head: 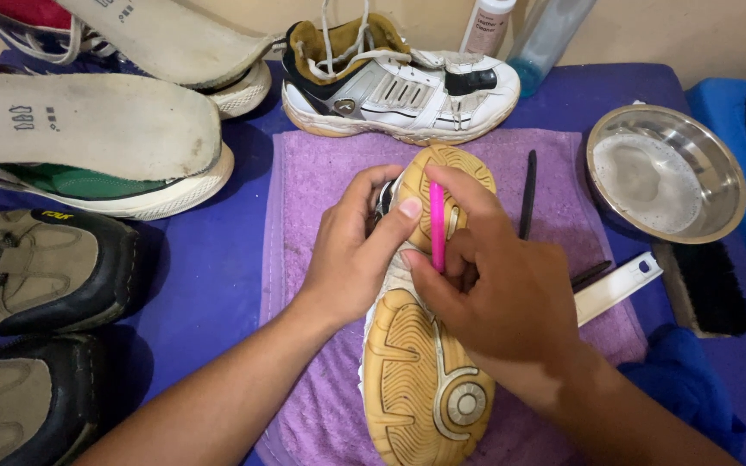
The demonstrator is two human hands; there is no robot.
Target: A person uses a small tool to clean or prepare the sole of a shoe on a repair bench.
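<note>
Worktop [218,285]: blue, crowded with shoes and insoles along the left and far edges.
Towel [321,181]: purple, spread flat at centre, carrying the work.
Shoe [420,380]: sole up on the towel, toe pointing away, tan tread facing the camera; its white mate [399,86] upright just beyond the towel.
Bowl [665,173]: steel, cloudy soapy water inside, right of the towel; black brush [705,289] just in front of it.
Left hand [347,250]: cupped round the shoe's side near the forefoot, thumb pressed on the sole, steadying.
Right hand [494,293]: grip closed narrow on the pink tool.
Pink tool [436,224]: thin, upright between fingers, tip resting on the tread at mid-sole.
Step in hand: seemingly picking or scraping dirt from the tread grooves.
Next move calls for: probably a firm left hold, light pressure along the groove, tip kept from skidding toward the left thumb.
</note>
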